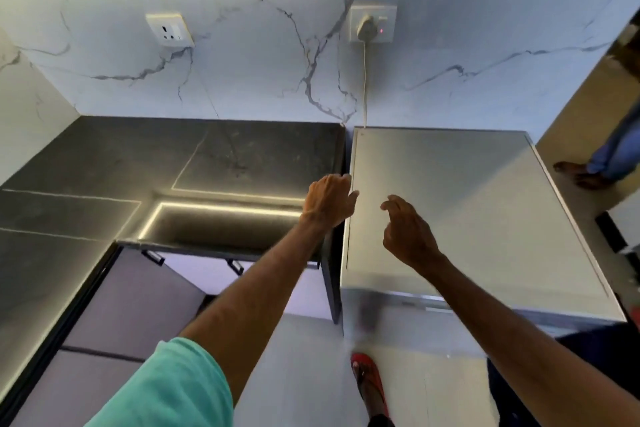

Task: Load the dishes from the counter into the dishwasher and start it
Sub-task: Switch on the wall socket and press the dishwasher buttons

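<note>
Dishwasher [467,218], a silver box with a flat bare top, stands on the floor just beside the right end of the dark table [104,166], its back against the white marbled wall [242,62]. From above, its front looks closed.

The left grip [329,199] is stretched out over the seam between table and dishwasher, with the thumb pointing towards the dishwasher's left edge. Its fingers are relaxed and hold nothing. Whether it touches that edge cannot be told.

The right grip [408,236] hovers above the left part of the dishwasher top. Its fingers are loosely bent and it is released, with nothing in it. The two grips are near each other but apart.

A plug sits in the wall socket [372,22] above the dishwasher, where a small red light glows, and a pale cord [364,80] drops from it behind the machine. A second socket [169,29] is further left on the wall.

The table has a sunken recess [221,222] edged with bright light, and pale cupboard doors [131,305] sit below it.

A teal sleeve [173,388] covers the left upper arm. A foot in a red sandal [369,381] is planted on the floor in front of the dishwasher. At the far right, another person's leg [609,156] and bare foot show.
</note>
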### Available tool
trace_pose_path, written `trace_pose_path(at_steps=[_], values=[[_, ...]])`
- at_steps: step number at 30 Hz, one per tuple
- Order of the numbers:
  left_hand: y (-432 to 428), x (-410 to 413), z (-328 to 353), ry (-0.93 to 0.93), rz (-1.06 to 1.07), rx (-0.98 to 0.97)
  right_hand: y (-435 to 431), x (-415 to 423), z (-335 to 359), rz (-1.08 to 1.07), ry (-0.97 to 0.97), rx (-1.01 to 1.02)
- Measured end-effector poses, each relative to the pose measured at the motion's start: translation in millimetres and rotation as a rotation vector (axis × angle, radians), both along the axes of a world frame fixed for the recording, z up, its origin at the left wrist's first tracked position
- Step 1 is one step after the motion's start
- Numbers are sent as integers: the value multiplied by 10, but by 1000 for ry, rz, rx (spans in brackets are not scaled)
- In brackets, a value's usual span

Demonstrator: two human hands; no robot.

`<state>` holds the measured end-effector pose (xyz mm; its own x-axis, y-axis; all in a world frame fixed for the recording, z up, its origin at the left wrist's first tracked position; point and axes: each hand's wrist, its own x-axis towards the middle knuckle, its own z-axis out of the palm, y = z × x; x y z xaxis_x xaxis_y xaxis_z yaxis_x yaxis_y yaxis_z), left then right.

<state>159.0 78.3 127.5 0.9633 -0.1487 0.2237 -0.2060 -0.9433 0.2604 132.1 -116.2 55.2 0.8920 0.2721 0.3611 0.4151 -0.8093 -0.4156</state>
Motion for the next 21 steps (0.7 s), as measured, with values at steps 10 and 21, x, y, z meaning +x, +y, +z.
trace_pose_path(at_steps=[10,21], values=[[-474,-1392,-1006,237,-278,39,-721,-1510,-782,-96,226,-158],[-369,-1418,-2589,-115,-237,131,-1043,-1372,-1969,-147,-71,-243]])
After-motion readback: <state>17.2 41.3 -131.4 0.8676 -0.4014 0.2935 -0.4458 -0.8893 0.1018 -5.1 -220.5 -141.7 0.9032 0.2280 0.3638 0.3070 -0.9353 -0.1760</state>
